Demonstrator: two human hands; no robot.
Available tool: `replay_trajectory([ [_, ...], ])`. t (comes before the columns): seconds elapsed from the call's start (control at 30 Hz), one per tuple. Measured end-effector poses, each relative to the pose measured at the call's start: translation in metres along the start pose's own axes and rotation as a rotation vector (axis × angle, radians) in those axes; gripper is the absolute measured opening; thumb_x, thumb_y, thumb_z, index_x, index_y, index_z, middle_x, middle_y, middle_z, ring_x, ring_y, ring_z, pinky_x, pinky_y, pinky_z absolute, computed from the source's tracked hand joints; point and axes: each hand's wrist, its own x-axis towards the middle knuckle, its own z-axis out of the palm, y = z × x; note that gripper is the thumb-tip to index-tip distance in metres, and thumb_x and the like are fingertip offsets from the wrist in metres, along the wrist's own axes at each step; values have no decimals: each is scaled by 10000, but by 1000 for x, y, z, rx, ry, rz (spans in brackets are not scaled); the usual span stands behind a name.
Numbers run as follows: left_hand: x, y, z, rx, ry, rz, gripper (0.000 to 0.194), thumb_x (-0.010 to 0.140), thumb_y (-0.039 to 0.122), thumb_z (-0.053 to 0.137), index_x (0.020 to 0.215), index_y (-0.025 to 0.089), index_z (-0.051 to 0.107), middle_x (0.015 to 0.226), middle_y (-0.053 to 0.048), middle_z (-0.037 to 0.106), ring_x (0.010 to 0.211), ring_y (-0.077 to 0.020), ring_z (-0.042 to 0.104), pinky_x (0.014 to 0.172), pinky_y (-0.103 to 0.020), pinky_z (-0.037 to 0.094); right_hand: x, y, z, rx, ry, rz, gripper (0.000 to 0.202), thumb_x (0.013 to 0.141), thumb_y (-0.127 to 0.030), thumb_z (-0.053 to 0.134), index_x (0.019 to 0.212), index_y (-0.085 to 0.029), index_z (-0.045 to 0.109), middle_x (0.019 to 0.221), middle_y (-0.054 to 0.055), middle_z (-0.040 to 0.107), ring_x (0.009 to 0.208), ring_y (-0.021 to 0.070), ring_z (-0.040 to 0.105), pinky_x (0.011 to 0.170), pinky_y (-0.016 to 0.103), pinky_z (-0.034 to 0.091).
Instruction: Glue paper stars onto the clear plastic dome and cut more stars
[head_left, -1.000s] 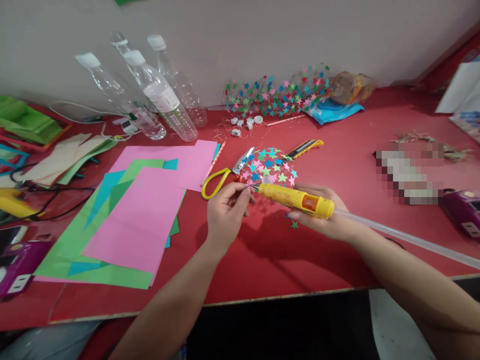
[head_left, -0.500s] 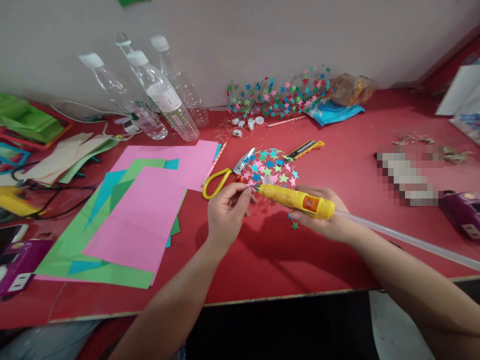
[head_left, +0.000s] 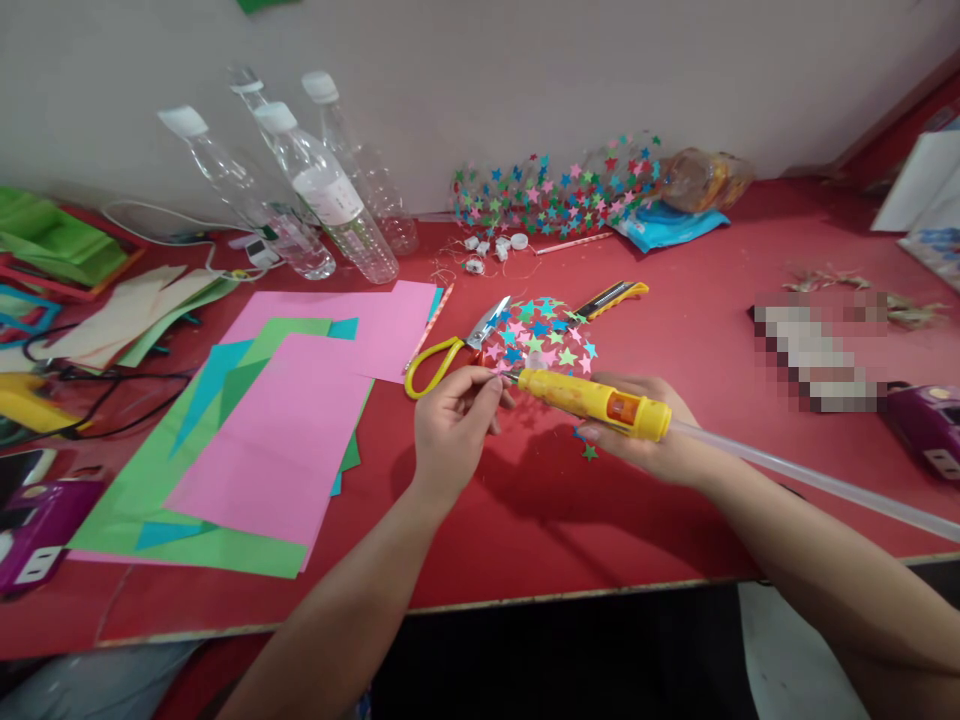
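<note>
My right hand [head_left: 645, 430] is wrapped round a yellow hot glue gun [head_left: 574, 397], with a long clear glue stick [head_left: 810, 485] running out of its back end. The gun's nozzle points left, right at the fingertips of my left hand [head_left: 454, 425]. Thumb and forefinger there are pinched on a tiny pink paper star, mostly hidden by the fingers. Just beyond the gun sits a clear rounded piece covered in coloured paper stars [head_left: 540, 328]. Yellow-handled scissors [head_left: 435, 366] lie beside it, and a green star [head_left: 590, 452] lies below the gun.
Pink, green and blue paper sheets [head_left: 277, 430] lie at left. Clear plastic bottles [head_left: 330, 190] stand behind them. A star-covered bottle [head_left: 555, 190] lies along the wall near a blue packet [head_left: 671, 226]. A yellow cutter knife [head_left: 615, 298] lies behind the scissors.
Hardly anything differs. Both hands keep their places, with the glue gun's nozzle still at my left fingertips.
</note>
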Motion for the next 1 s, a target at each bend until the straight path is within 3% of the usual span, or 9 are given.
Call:
replay_trajectory([
  [0.67,0,-4,-1,25,3,39,129,860,238,596,750,188,642,658,25,665,434,-67,507,432,-192,439,1,-2,-1,-3,-6,-17,318,899,-444,562,708,-192,528,651,7,536,536,123,484,510,270,356],
  [0.83,0,-11,-3,157,9,186,164,903,249,570,765,192,637,658,31,647,456,-67,513,461,-191,438,1,-2,-3,-73,-2,-104,296,925,-395,544,713,-190,517,628,-9,512,537,113,475,512,258,341],
  [1.0,1,-8,-8,476,29,535,100,882,172,573,813,184,645,713,4,657,604,-98,583,588,-218,473,0,2,-1,-263,40,-247,328,947,-401,520,689,-203,472,612,-21,478,519,103,434,497,253,316],
])
